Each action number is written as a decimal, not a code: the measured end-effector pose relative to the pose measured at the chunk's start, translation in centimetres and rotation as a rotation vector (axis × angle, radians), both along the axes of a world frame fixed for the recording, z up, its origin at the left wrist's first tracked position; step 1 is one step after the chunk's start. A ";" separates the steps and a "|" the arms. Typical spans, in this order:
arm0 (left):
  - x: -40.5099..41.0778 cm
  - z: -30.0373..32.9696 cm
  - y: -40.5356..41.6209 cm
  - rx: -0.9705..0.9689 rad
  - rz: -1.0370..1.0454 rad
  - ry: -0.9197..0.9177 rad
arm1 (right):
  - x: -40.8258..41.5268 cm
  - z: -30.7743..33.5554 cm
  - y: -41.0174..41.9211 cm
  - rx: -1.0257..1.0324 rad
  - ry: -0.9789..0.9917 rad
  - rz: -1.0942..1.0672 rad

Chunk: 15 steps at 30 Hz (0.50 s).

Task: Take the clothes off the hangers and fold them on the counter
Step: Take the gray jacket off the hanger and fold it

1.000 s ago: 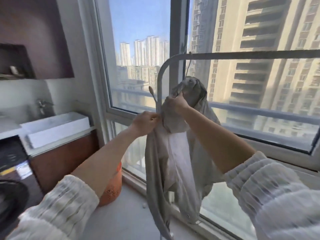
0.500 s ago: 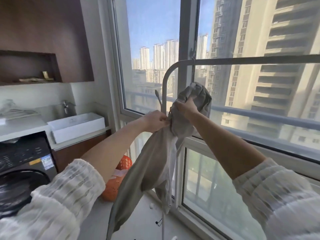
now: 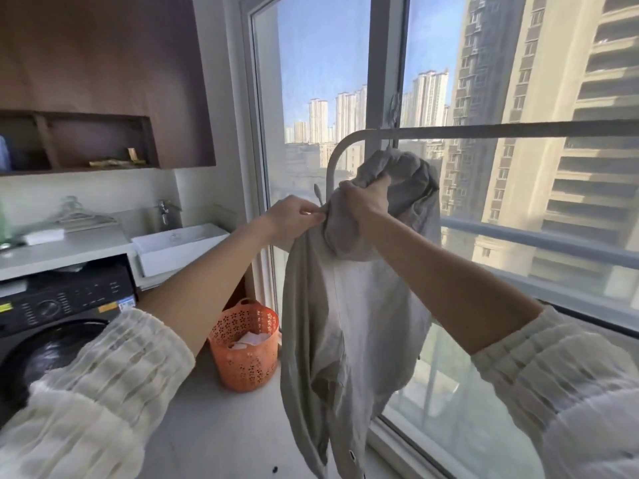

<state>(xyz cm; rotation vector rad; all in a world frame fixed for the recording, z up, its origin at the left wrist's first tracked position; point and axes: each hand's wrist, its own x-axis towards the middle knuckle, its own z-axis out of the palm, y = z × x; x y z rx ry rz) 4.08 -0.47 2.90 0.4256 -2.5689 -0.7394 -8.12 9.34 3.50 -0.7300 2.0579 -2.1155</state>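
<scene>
A grey-beige garment (image 3: 349, 316) hangs from the white drying rack (image 3: 484, 129) by the window, bunched at its top and drooping toward the floor. My right hand (image 3: 363, 202) grips the bunched upper part of the garment. My left hand (image 3: 294, 216) pinches the cloth just to the left, touching the right hand. A thin hanger end (image 3: 318, 192) pokes up between the hands; the remainder of the hanger is hidden in the cloth. The white counter (image 3: 65, 248) lies at the left.
A white sink (image 3: 179, 245) with a tap sits beside the counter. Spare hangers (image 3: 81, 216) lie on the counter. A black washing machine (image 3: 58, 319) stands under it. An orange basket (image 3: 247, 347) with laundry stands on the floor. Large windows fill the right.
The view has swung left, showing more of the counter and basket. The garment's lower part has swung back from the left and hangs straight down, spread wider. Both hands keep their hold.
</scene>
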 end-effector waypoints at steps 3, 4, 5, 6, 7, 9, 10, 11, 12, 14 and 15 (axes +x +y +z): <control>1.6 -1.9 0.4 -0.015 0.052 -0.034 | 1.9 -1.9 1.0 -0.002 -0.093 0.026; 2.1 -2.6 0.6 -0.030 0.069 -0.056 | 2.5 -2.8 1.2 -0.002 -0.136 0.031; 2.8 -3.5 0.8 -0.036 0.082 -0.088 | 3.1 -3.9 1.3 -0.004 -0.189 0.037; 3.4 -4.2 1.1 -0.037 0.076 -0.124 | 3.5 -4.8 1.3 -0.005 -0.239 0.037; 4.1 -5.0 1.4 -0.035 0.073 -0.161 | 4.0 -6.1 1.2 -0.009 -0.302 0.050; 5.9 -6.9 1.8 -0.036 0.099 -0.236 | 5.4 -8.8 1.0 -0.029 -0.437 0.074; 6.7 -7.7 1.8 -0.038 0.122 -0.263 | 5.9 -10.0 0.8 -0.016 -0.493 0.085; 7.9 -8.9 1.7 -0.030 0.154 -0.289 | 6.9 -11.3 0.5 0.032 -0.542 0.101; 8.8 -9.7 1.7 -0.021 0.178 -0.315 | 7.6 -12.2 0.4 0.064 -0.574 0.106; 11.1 -11.3 1.8 0.017 0.229 -0.365 | 9.4 -14.3 -0.5 0.164 -0.628 0.124; 12.1 -11.9 1.9 0.053 0.246 -0.393 | 10.3 -15.1 -0.5 0.217 -0.627 0.149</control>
